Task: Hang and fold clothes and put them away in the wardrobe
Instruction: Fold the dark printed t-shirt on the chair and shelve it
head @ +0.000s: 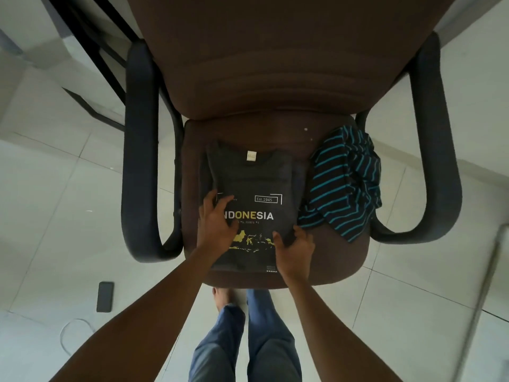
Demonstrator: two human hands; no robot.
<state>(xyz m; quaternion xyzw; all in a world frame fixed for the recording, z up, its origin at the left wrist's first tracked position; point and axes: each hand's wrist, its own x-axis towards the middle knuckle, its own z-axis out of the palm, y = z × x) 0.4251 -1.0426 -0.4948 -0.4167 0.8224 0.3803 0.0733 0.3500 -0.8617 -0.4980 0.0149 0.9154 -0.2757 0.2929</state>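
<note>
Working on a dark grey shirt (248, 186), folded into a narrow rectangle and lying flat in the middle of the brown seat (333, 260) of a chair. Keeping its collar at the far end, with the white label (251, 156) showing and the print facing up: "INDONESIA", "Est 1945" and a yellow map nearer the body.

Pressing the left hand (217, 219) palm down on the left part of the print, fingers spread and nearly straight, gripping nothing. Grasping the shirt's near right edge with the right hand (296, 250), thumb lying on top beside the map, fingers curling at the edge.

Sharing the seat with a crumpled striped top (344, 183), black with teal stripes, bunched right beside the shirt's right edge and reaching to the seat's right side; not possible to tell whether touching the shirt.

Standing close against the near rim of the seat in blue jeans (248, 351), with one bare foot (223, 296) showing just under that rim.

Facing the brown backrest (275, 64) at the far side, between dark curved armrests on the left (140, 150) and right (438, 150).

Looking down past the left forearm at a dark phone (105, 296) lying on the white tiled floor (413, 271) at the near left, and nearer still at a thin pale cable (66, 333) looping on the tiles.
</note>
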